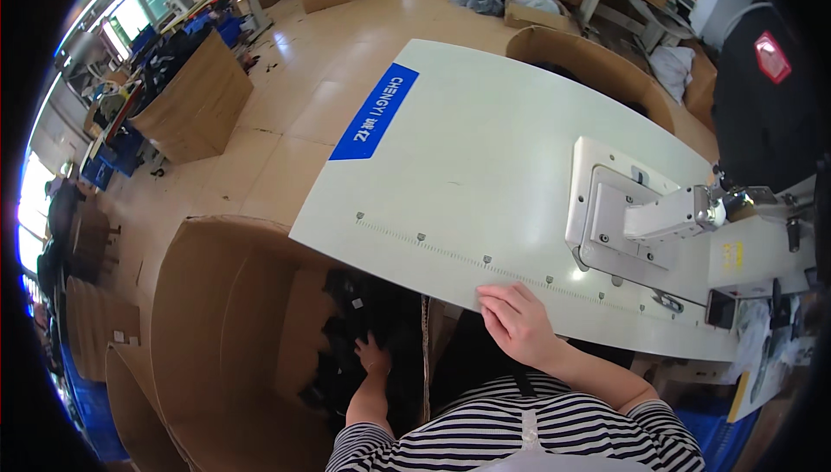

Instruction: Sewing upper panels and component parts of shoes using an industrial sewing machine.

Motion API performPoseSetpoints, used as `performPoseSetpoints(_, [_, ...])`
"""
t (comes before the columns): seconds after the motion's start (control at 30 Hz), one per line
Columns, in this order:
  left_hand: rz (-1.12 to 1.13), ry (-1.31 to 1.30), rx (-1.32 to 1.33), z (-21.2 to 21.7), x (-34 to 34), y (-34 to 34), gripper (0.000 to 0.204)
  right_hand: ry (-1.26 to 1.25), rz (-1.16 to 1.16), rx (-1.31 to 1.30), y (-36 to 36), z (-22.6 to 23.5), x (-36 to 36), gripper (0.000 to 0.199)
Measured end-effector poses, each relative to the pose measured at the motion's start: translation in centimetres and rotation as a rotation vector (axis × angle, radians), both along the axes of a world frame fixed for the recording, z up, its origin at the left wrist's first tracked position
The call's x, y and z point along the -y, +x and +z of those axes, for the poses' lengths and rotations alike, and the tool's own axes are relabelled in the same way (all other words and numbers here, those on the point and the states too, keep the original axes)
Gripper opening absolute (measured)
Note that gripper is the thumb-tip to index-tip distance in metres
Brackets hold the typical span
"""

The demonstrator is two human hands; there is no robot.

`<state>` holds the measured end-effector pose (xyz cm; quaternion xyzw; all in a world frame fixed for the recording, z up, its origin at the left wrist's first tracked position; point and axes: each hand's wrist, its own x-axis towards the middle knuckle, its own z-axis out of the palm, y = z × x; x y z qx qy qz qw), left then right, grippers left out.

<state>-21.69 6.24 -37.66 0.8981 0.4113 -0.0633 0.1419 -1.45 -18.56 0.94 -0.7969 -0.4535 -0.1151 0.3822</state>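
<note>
Far left, a big open cardboard box (216, 325) sits on the floor right against the near edge of the worktable (485, 151), close enough, it seems, that the seated person can reach it without standing. Inside lies a heap of black fabric pieces (355, 333), dark and tangled; how many there are is hard to tell.

The left hand (374, 356) is down in that box, fingers curled into the black pile as if gripping a piece, though whether it truly holds one I cannot tell, black on black.

Moving right, the right hand (518, 320) lies flat on the table's near edge, fingers together and pressed down beside the ruler scale (485, 261) marked along it. It looks like a brace, steadying the body as the other arm leans low. It holds nothing.

Further right, the white sewing machine (640, 216) stands on the tabletop, its bed bare, no cloth under the needle.

Beyond the table's far edge another brown cardboard box (597, 65) curves round, its inside dark and its contents unclear.
</note>
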Motion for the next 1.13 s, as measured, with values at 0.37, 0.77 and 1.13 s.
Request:
performPoseSetpoints(0.37, [-0.363, 0.055, -0.142, 0.9, 0.1, 1.6, 0.088, -0.057, 0.0, 0.075, -0.3, -0.3, -0.4, 0.019])
performPoseSetpoints(0.77, [-0.771, 0.162, -0.061, 1.1, -4.4, 2.7, 0.037, -0.113, -0.011, 0.163, -0.4, -0.1, -1.0, 0.021])
performPoseSetpoints(1.13, [-0.096, 0.265, 0.54, 28.3, -12.4, -7.8, 0.069, 0.012, -0.002, 0.013, -1.3, -0.4, -0.8, 0.017])
